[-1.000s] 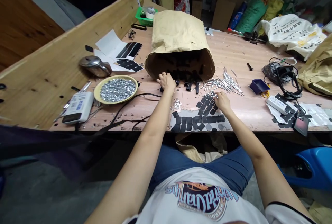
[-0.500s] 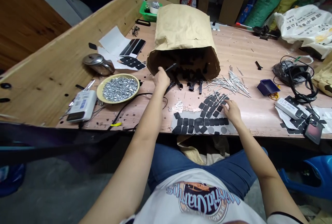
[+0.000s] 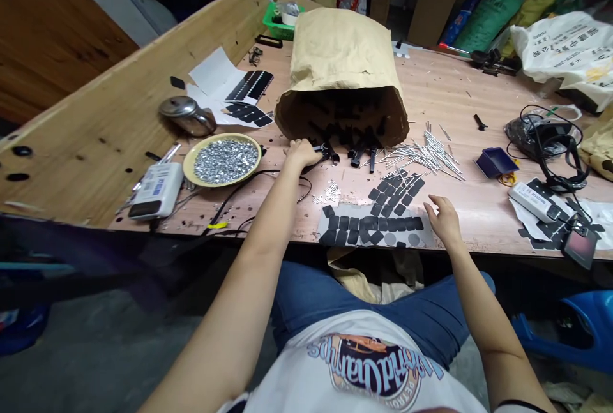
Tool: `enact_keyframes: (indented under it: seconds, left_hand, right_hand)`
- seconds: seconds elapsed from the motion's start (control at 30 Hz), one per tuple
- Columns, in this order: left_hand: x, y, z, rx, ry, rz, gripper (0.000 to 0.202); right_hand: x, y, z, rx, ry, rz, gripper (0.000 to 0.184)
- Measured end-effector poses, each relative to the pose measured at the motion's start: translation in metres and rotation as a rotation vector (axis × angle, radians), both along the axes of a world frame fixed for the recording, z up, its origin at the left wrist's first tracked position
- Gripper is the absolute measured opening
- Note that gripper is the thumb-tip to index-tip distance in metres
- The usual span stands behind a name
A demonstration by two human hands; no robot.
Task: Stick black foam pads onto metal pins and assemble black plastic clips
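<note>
My left hand lies on the table at the mouth of a tipped brown paper bag, fingers closed on a black plastic part from the pile of black parts spilling out. My right hand hovers open, fingers apart, just right of a sheet of black adhesive pads by the near table edge. Loose black pads and a heap of thin metal pins lie between the bag and my right hand.
A yellow dish of silver bits, a white device, a metal lid and pad sheets lie left. A small blue tray, tangled cables, a white box and a phone lie right. A wooden wall borders the left.
My left hand came down from the bag mouth to the table with a black part. My right hand drew back from the loose pads toward the near edge.
</note>
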State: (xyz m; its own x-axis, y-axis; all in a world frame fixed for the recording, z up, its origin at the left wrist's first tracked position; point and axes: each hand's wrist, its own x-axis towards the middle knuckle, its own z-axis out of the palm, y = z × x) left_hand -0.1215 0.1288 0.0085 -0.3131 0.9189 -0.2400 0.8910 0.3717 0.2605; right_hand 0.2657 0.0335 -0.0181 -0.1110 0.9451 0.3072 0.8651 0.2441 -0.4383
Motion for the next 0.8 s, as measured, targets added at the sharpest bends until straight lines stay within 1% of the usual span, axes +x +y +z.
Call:
enact_keyframes:
  seconds: [0.07,0.13,0.17,0.23,0.3,0.33,0.37,0.43,0.47,0.5,0.53,0.6,0.67,0.73,0.77,0.8]
  left_hand:
    - [0.003,0.0,-0.001,-0.041,0.04,-0.066,0.064]
    - [0.006,-0.002,-0.002,-0.02,0.072,-0.092,0.059]
    - [0.007,-0.004,-0.002,-0.001,0.072,-0.078,0.054]
    - [0.009,-0.006,-0.003,0.032,0.059,-0.005,0.045]
    - [0.007,-0.007,-0.002,0.089,0.063,0.049,0.043]
    - [0.006,-0.006,-0.002,0.132,0.072,0.025,0.044]
    - [0.005,-0.005,-0.001,0.175,0.08,-0.04,0.045]
    - [0.004,0.0,0.0,0.216,0.076,-0.252,0.049]
    - [0.005,0.004,0.0,0.202,0.07,-0.36,0.05]
    - [0.007,0.007,0.0,0.169,0.069,-0.437,0.051]
    - [0.008,0.01,0.0,0.13,0.078,-0.483,0.051]
    - [0.012,0.016,0.0,0.085,0.115,-0.516,0.047]
    - [0.012,0.019,0.0,0.104,0.146,-0.543,0.039]
    - [0.007,0.02,0.001,0.145,0.142,-0.566,0.034]
    - [0.002,0.02,0.001,0.165,0.134,-0.553,0.035]
    - [-0.003,0.021,0.003,0.182,0.129,-0.513,0.038]
  right_hand:
    - [0.002,-0.002,0.0,-0.001,0.003,-0.008,0.04]
    - [0.005,-0.005,-0.001,-0.007,0.007,-0.016,0.04]
    - [0.006,-0.006,-0.002,-0.012,0.009,-0.02,0.041]
    - [0.009,-0.008,-0.004,-0.022,0.015,-0.028,0.043]
    - [0.012,-0.01,-0.006,-0.023,0.021,-0.035,0.044]
    - [0.013,-0.011,-0.006,-0.02,0.024,-0.04,0.044]
    - [0.014,-0.012,-0.007,-0.016,0.027,-0.045,0.043]
    - [0.015,-0.014,-0.007,-0.012,0.035,-0.055,0.044]
    - [0.015,-0.014,-0.007,-0.016,0.04,-0.057,0.044]
    - [0.014,-0.015,-0.007,-0.022,0.045,-0.057,0.045]
    - [0.014,-0.015,-0.007,-0.028,0.05,-0.058,0.045]
    - [0.014,-0.017,-0.007,-0.042,0.057,-0.059,0.046]
    - [0.015,-0.018,-0.007,-0.051,0.061,-0.063,0.047]
    - [0.017,-0.021,-0.008,-0.058,0.064,-0.066,0.047]
    - [0.019,-0.022,-0.009,-0.059,0.066,-0.069,0.048]
    - [0.021,-0.023,-0.009,-0.059,0.068,-0.074,0.049]
